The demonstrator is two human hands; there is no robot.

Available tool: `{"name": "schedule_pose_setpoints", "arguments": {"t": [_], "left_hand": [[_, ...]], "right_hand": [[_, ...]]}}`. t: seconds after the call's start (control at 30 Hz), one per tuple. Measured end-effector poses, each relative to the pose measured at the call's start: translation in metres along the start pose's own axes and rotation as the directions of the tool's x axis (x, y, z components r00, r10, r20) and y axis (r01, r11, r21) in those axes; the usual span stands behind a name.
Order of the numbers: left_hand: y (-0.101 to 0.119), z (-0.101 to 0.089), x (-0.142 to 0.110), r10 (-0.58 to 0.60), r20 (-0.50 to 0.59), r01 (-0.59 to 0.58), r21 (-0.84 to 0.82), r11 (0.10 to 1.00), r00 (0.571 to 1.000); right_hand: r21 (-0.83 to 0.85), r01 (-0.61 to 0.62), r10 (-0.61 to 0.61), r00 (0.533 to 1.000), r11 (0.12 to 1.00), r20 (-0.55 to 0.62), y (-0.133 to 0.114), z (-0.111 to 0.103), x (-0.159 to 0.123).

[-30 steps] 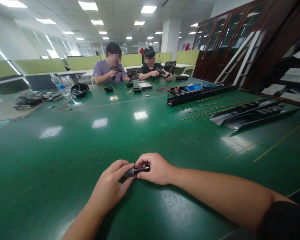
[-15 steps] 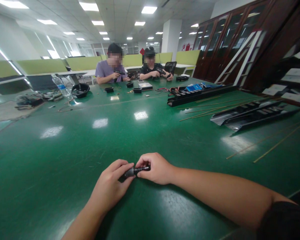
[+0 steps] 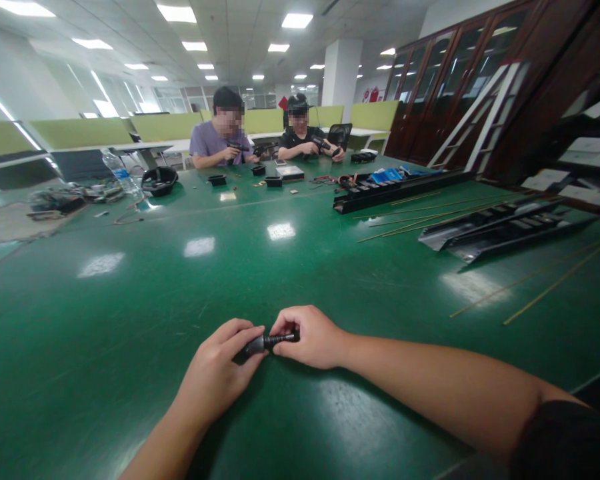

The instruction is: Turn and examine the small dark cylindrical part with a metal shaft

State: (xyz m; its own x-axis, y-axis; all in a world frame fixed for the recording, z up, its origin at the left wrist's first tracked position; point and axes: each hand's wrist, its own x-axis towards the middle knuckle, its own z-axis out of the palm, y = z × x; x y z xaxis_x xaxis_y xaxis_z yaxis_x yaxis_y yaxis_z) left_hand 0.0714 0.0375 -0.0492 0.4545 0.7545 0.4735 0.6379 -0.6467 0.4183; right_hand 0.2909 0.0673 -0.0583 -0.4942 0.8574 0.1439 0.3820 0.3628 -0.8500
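Between both hands, just over the green tabletop [image 3: 180, 287], lies a short dark cylindrical tool part [image 3: 257, 345] with a ribbed or coiled section and a thin shaft at its right end. I cannot make out its exact kind. The fingers and thumb of my left hand [image 3: 225, 363] are wrapped round its thicker left end, which they partly hide. My right hand [image 3: 313, 339] pinches the ribbed section and thin shaft between thumb and fingers. The two hands nearly touch at the middle of the part.
Across the table sit two people [image 3: 220, 137] holding dark tools. Black trays [image 3: 273, 181], a box [image 3: 290, 173] and a water bottle [image 3: 117, 170] stand at the far side. Long black metal channels [image 3: 480, 243] and thin brass-coloured rods [image 3: 415, 219] lie on the right.
Both hands keep the same grip on the dark part. The view has shifted very slightly; little else differs.
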Motion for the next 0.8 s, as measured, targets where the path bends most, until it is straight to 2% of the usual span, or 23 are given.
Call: {"name": "schedule_pose_setpoints", "arguments": {"t": [0.8], "left_hand": [[-0.0008,-0.0029,-0.0007,0.002,-0.013,-0.002,0.015,1.000,1.000]], "right_hand": [[-0.064,-0.006,0.005,1.000,0.998,-0.006,-0.0051,-0.0022,-0.0009]]}}
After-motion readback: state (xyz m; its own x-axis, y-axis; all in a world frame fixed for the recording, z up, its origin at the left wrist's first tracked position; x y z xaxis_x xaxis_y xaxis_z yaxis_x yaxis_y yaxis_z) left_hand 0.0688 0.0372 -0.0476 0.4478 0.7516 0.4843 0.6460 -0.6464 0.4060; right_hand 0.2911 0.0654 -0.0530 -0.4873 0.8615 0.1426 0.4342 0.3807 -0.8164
